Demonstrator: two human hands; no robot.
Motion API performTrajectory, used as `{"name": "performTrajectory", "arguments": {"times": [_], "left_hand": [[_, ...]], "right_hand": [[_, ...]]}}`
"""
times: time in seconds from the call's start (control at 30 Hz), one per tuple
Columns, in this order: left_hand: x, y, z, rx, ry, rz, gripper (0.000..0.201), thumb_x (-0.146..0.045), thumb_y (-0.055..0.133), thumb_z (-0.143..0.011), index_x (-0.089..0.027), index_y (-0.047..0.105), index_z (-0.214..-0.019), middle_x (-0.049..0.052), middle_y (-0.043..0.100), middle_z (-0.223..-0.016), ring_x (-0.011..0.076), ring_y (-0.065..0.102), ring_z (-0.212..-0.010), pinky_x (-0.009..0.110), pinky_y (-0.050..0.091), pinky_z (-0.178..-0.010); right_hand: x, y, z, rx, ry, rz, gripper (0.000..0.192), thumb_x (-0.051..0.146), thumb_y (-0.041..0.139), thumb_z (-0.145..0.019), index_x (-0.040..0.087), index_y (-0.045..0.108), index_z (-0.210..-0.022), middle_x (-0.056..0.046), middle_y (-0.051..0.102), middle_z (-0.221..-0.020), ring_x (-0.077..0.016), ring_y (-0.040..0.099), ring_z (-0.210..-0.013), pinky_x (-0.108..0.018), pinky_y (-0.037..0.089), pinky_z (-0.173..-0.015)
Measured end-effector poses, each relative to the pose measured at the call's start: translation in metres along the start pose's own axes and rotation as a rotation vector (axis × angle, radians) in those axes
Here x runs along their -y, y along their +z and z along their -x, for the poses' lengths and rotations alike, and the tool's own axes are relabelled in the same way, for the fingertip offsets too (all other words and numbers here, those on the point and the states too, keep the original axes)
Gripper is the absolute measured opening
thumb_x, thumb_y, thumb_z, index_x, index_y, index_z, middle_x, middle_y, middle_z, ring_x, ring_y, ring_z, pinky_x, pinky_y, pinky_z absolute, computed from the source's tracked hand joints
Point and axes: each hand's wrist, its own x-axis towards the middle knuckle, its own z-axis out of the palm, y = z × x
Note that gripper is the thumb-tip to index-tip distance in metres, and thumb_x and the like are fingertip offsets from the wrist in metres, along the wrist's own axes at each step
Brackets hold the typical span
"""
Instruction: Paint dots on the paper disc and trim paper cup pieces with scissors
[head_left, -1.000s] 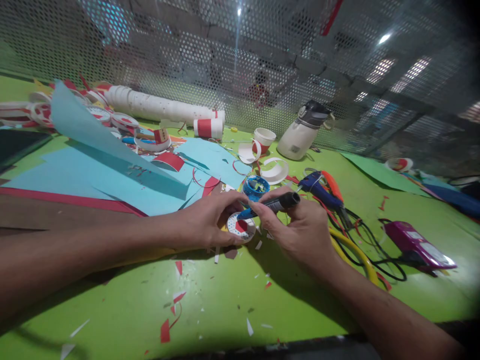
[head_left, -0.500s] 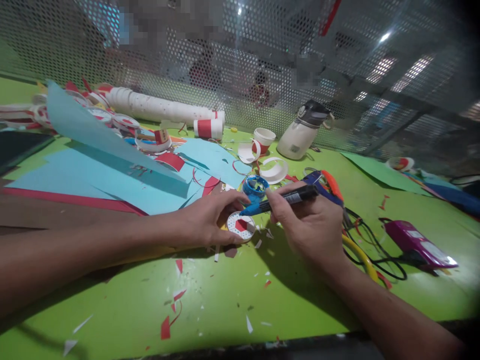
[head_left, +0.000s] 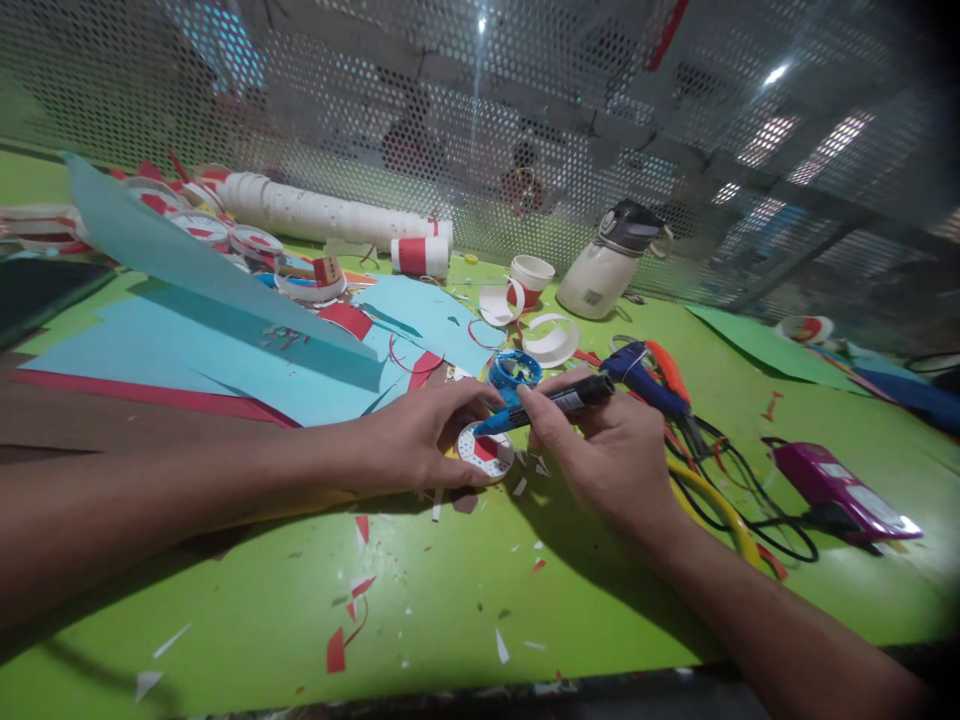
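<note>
The paper disc [head_left: 485,451] lies on the desk [head_left: 450,600], pinned by the left hand [head_left: 420,440]; the right hand [head_left: 607,455] grips a marker [head_left: 547,404], its blue tip at the disc's dotted, red-centred face; dots already ring the rim.

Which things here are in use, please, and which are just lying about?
In use: left hand steadying the disc; right hand holding the marker.
Lying about: bottle, blue paper, scissors, cup stack, pink device.
</note>
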Motion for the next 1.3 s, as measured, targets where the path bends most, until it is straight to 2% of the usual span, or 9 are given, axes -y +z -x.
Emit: {"name": "performTrajectory", "arguments": {"times": [0.2, 0.33, 0.53, 0.77, 0.87, 0.97, 1.13, 1.23, 1.3], "left_hand": [[-0.0006, -0.0008, -0.0004, 0.014, -0.003, -0.012, 0.041, -0.020, 0.068, -0.080, -0.017, 0.045, -0.115, 0.000, 0.065, -0.079, 0.0096, 0.061, -0.048, 0.018, 0.049, -0.040], [0.0012, -0.0010, -0.0004, -0.038, 0.025, -0.062, 0.041, -0.019, 0.072, -0.077, -0.016, 0.048, -0.111, 0.003, 0.066, -0.087, 0.0089, 0.062, -0.052, 0.017, 0.049, -0.042], [0.0017, -0.0025, -0.0003, 0.041, -0.012, -0.003, 0.043, -0.026, 0.068, -0.083, -0.018, 0.044, -0.118, 0.001, 0.065, -0.078, 0.0119, 0.063, -0.050, 0.018, 0.048, -0.039], [0.0040, -0.0017, -0.0003, 0.016, -0.011, 0.014, 0.046, -0.021, 0.070, -0.079, -0.018, 0.043, -0.117, 0.003, 0.063, -0.090, 0.0124, 0.066, -0.054, 0.019, 0.051, -0.041], [0.0033, -0.0023, 0.0004, 0.028, -0.034, 0.025, 0.046, -0.022, 0.070, -0.080, -0.018, 0.042, -0.117, 0.000, 0.064, -0.080, 0.0120, 0.065, -0.052, 0.018, 0.050, -0.040], [0.0017, -0.0032, 0.0005, 0.057, -0.048, 0.009, 0.045, -0.022, 0.068, -0.082, -0.018, 0.042, -0.119, -0.003, 0.063, -0.066, 0.0113, 0.062, -0.047, 0.017, 0.048, -0.038], [0.0018, -0.0006, 0.0000, 0.024, 0.010, 0.062, 0.037, -0.017, 0.069, -0.081, -0.017, 0.047, -0.110, 0.000, 0.065, -0.081, 0.0087, 0.063, -0.050, 0.017, 0.050, -0.042], [0.0022, 0.0016, 0.0000, -0.001, -0.014, 0.095, 0.044, -0.014, 0.069, -0.080, -0.017, 0.044, -0.115, -0.002, 0.063, -0.078, 0.0087, 0.063, -0.050, 0.016, 0.048, -0.041], [0.0013, 0.0015, 0.0002, -0.004, -0.016, 0.103, 0.045, -0.013, 0.069, -0.080, -0.017, 0.043, -0.117, -0.004, 0.062, -0.072, 0.0083, 0.062, -0.048, 0.015, 0.047, -0.040]], "right_hand": [[0.0005, 0.0003, -0.0004, 0.025, 0.004, -0.020, 0.016, 0.027, 0.065, -0.084, 0.017, 0.064, -0.073, 0.003, 0.061, -0.055, -0.0099, 0.055, -0.045, -0.023, 0.046, -0.047], [0.0019, -0.0008, 0.0007, 0.046, -0.052, -0.007, 0.014, 0.026, 0.065, -0.084, 0.016, 0.064, -0.074, 0.001, 0.064, -0.059, -0.0120, 0.060, -0.051, -0.025, 0.049, -0.053], [0.0033, -0.0019, 0.0027, 0.093, -0.145, 0.062, 0.009, 0.023, 0.064, -0.084, 0.017, 0.064, -0.078, -0.002, 0.069, -0.070, -0.0151, 0.064, -0.062, -0.027, 0.050, -0.062], [0.0061, -0.0012, 0.0030, 0.138, -0.191, 0.096, 0.007, 0.022, 0.062, -0.085, 0.018, 0.063, -0.079, -0.003, 0.067, -0.073, -0.0152, 0.062, -0.066, -0.028, 0.050, -0.064], [0.0061, -0.0009, 0.0029, 0.162, -0.195, 0.111, 0.007, 0.021, 0.062, -0.085, 0.018, 0.063, -0.079, -0.003, 0.067, -0.074, -0.0153, 0.062, -0.067, -0.028, 0.050, -0.065], [0.0038, 0.0005, 0.0036, 0.112, -0.170, 0.097, 0.008, 0.021, 0.062, -0.085, 0.017, 0.063, -0.078, -0.003, 0.067, -0.071, -0.0152, 0.063, -0.065, -0.028, 0.051, -0.064], [0.0031, -0.0008, 0.0035, -0.051, -0.132, 0.058, 0.010, 0.022, 0.066, -0.083, 0.018, 0.063, -0.074, 0.001, 0.064, -0.060, -0.0131, 0.059, -0.053, -0.026, 0.049, -0.053], [0.0058, -0.0051, 0.0006, -0.165, -0.097, 0.082, 0.013, 0.026, 0.067, -0.082, 0.019, 0.065, -0.072, 0.002, 0.063, -0.057, -0.0117, 0.055, -0.047, -0.026, 0.047, -0.049], [0.0071, -0.0076, -0.0020, -0.167, -0.065, 0.075, 0.016, 0.027, 0.067, -0.082, 0.019, 0.065, -0.069, 0.002, 0.063, -0.056, -0.0115, 0.056, -0.046, -0.026, 0.047, -0.048]]}}
